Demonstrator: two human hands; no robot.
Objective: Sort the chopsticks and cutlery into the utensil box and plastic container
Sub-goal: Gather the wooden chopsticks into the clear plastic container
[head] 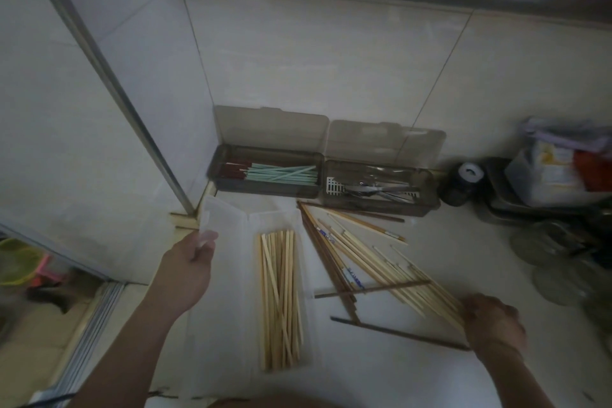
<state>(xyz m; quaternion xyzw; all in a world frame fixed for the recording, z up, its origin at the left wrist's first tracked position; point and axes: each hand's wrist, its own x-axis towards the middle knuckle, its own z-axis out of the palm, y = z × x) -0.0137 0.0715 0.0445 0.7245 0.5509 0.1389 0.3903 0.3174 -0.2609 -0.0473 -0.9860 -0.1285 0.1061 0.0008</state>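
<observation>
dim, underexposed | dark vignette at corners | edges bowed, wide-angle | right side blurred

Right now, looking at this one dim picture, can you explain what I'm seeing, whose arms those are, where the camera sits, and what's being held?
There is no machine here. One camera worn on a person's head looks down at their own two bare arms over a pale counter.

The left hand holds the open lid of a clear plastic container, which already has a bundle of light wooden chopsticks inside.

The right hand grips the ends of a fanned pile of loose chopsticks, light and dark, on the counter.

Against the wall stand two smoky utensil boxes with lids up: the left box holds green and red chopsticks, the right box metal cutlery. The blurry clutter at far right is hard to identify.
</observation>
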